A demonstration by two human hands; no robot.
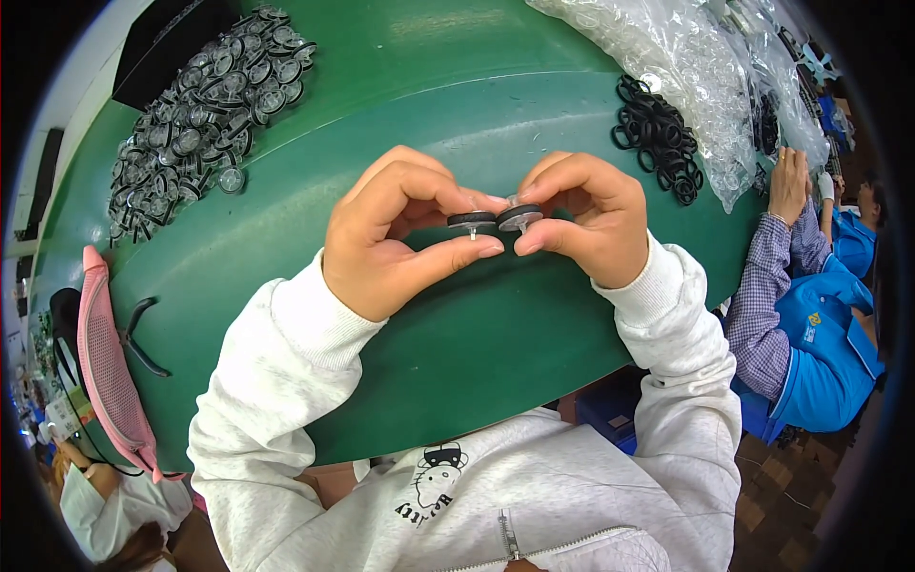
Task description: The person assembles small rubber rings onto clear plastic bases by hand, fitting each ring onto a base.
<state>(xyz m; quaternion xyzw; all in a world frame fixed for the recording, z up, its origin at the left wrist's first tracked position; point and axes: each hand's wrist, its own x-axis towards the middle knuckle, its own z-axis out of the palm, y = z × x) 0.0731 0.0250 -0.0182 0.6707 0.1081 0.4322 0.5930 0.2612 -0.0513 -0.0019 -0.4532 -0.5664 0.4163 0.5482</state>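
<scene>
While pinched: discs (496,219) between fingers (477,250)

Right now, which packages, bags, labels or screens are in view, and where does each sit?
Clear plastic bag of small clear parts: far right of the green table, crumpled and shiny.
Second clear bag: further right, beside a co-worker's hand.
No screens or signs visible.

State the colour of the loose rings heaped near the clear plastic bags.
Black. The loose rings show best in the head view, beside the clear plastic bags.
</scene>
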